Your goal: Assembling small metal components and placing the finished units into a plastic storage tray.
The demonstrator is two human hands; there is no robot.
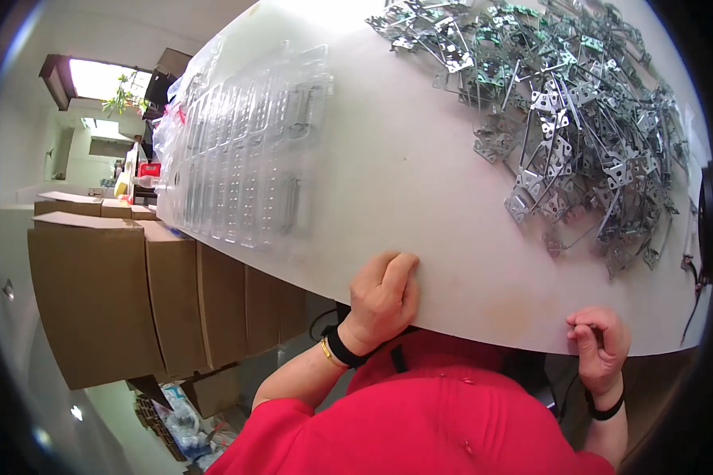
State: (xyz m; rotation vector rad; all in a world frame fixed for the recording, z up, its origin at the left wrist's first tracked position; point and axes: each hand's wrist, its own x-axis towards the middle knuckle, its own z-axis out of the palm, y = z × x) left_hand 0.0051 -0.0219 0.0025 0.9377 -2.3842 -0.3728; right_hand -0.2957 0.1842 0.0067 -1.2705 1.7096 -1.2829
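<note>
My left hand [385, 294] is closed in a fist and rests on the near edge of the white table. Nothing sticks out from its fingers, and its palm faces down. Farther right, my right hand [599, 342] is at the same edge, its fingers curled in toward the thumb. A dark gap shows between them, with no object visible in it. Beyond my right hand lies a big tangled heap of metal brackets [558, 119], silvery plates with holes joined to thin rods. Neither hand touches the heap. Clear plastic trays [249, 158] with moulded compartments lie flat beyond my left hand.
Brown cardboard boxes [95, 297] stand in a row along the table's left side. A dark object [707, 226] with a cable is at the right rim. Plastic bags [186, 416] lie below the boxes. A green plant [124, 96] hangs by a bright window.
</note>
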